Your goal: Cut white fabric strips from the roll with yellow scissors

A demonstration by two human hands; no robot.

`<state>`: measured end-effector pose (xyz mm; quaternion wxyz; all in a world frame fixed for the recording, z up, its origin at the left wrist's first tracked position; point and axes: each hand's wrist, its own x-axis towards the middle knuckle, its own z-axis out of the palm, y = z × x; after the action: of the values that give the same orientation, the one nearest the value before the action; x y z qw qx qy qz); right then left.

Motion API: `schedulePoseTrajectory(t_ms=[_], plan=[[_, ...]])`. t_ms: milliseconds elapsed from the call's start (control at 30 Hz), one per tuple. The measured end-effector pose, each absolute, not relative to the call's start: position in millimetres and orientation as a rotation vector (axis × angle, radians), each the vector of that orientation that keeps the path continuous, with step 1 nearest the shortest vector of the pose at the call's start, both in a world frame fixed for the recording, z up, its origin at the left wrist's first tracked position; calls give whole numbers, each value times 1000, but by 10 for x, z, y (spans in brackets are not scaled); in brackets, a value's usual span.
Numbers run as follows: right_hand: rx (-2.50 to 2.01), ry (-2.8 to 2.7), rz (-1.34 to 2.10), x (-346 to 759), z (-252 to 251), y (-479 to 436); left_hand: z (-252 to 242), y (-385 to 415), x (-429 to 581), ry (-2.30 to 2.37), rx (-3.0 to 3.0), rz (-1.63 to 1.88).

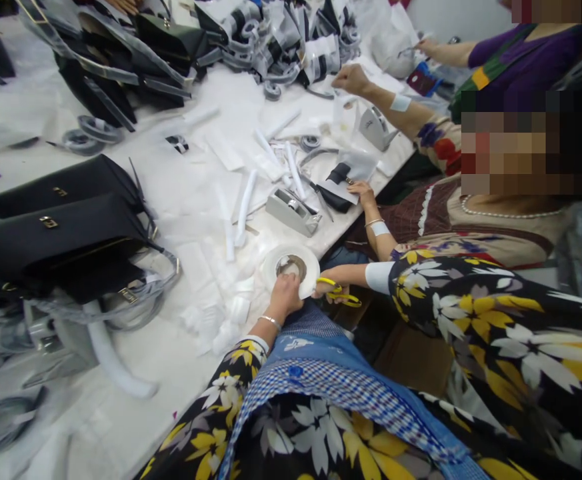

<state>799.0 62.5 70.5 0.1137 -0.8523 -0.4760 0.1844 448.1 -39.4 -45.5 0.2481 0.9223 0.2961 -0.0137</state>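
Observation:
My left hand (pixel 287 293) grips a large roll of white material (pixel 309 261) at the table's near edge, its fingers reaching into the brown core. In my right hand (pixel 341 275) is a pair of scissors with yellow handles (pixel 347 299), held just right of the roll; the blades are hard to make out. Just beyond the roll stands a grey tape dispenser (pixel 293 212). Crumpled white wrapping pieces (pixel 215 323) lie left of my left hand.
Black handbags (pixel 85 233) stand at the left, one gaping open. White tubes (pixel 247 207) lie mid-table. At the right a co-worker's hand (pixel 364 193) rests by a small black bag (pixel 338 190). A second tape dispenser (pixel 375 127) and wrapped straps (pixel 271 53) are farther back.

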Motion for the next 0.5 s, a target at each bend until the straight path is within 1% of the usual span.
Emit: schedulePoseTrajectory(t_ms=[200, 300, 400, 500], plan=[[-2448, -1183, 374, 7812, 443, 499, -524, -365, 4128, 725, 2517, -2], [-2429, -1148, 340, 7818, 368, 474, -577, -377, 4113, 720, 2524, 10], [-2429, -1165, 347, 7851, 371, 498, -597, -385, 4177, 723, 2522, -3], [-2467, -1226, 379, 7794, 495, 535, -584, -367, 4203, 719, 2522, -14]])
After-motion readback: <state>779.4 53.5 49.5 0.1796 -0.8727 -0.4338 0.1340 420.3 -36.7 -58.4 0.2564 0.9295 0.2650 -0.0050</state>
